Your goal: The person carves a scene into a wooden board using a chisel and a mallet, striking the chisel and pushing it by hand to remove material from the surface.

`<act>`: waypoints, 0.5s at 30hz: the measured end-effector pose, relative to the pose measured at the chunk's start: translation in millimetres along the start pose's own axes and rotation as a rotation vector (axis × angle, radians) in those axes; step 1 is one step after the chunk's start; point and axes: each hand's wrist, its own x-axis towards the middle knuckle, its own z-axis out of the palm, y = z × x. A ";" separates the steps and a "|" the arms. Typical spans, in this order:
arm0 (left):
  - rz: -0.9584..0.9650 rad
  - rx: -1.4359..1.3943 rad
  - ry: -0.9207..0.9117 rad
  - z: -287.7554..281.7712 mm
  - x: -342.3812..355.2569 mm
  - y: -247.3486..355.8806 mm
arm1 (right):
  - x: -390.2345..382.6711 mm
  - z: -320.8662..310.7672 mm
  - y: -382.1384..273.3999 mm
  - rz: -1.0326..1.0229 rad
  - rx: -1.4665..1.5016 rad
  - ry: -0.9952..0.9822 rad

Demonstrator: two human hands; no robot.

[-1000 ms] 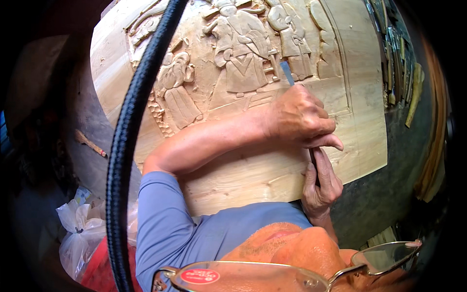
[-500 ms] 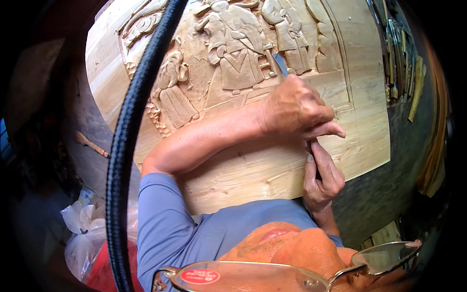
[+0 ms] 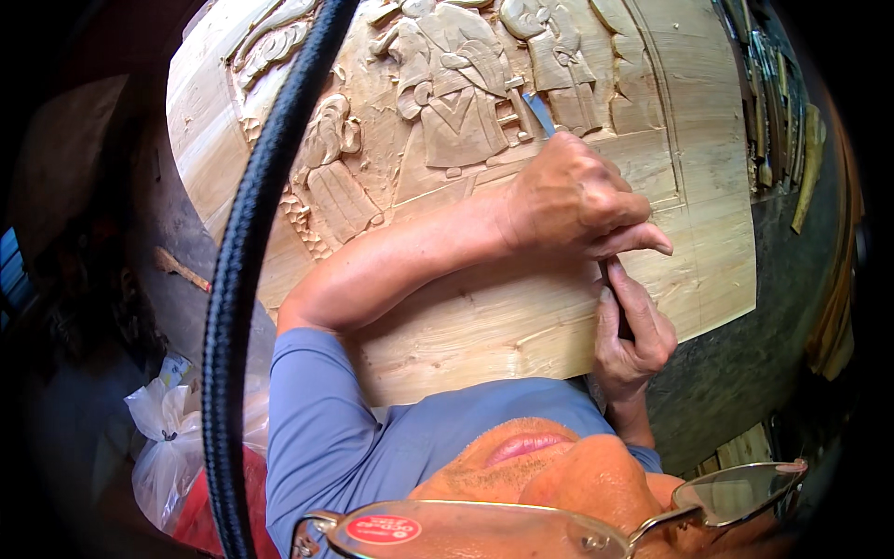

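Note:
A carved wooden relief panel (image 3: 447, 326), pale in colour, lies in front of me with raised robed figures across its far part. My left hand (image 3: 582, 200) is closed around a chisel (image 3: 539, 114), thumb sticking out to the right. The flat metal blade angles up and left, its tip at the carving between the central figure (image 3: 461, 112) and the standing figure (image 3: 563, 74) to its right. Nearer to me, my right hand (image 3: 638, 340) is closed on the dark handle end, fingers pointing up along it. Most of the handle is hidden by the left fist.
Several carving tools (image 3: 773, 102) lie in a row past the panel's right edge, with a wooden stick (image 3: 808, 168) beside them. A black braided cable (image 3: 242, 242) crosses the view on the left. A tied plastic bag (image 3: 168, 429) and a short stick (image 3: 182, 268) are at the left.
The chisel tip has shifted very slightly up and left against the carving. My right hand sits a little farther right, and more of the dark handle shows. Both hands keep their grip.

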 end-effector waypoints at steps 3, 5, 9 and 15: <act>0.028 0.048 0.006 -2.7 0.8 1.5 | 0.7 1.0 1.5 0.033 0.061 0.011; 0.105 0.068 0.052 -2.3 -0.5 1.5 | -4.1 5.6 2.3 -0.055 -0.012 0.034; 0.203 0.087 0.111 -0.7 -2.3 1.0 | -6.4 6.8 1.0 -0.195 -0.193 0.047; 0.214 0.014 0.085 2.9 -4.1 1.8 | -11.3 3.4 -0.2 -0.115 -0.089 0.057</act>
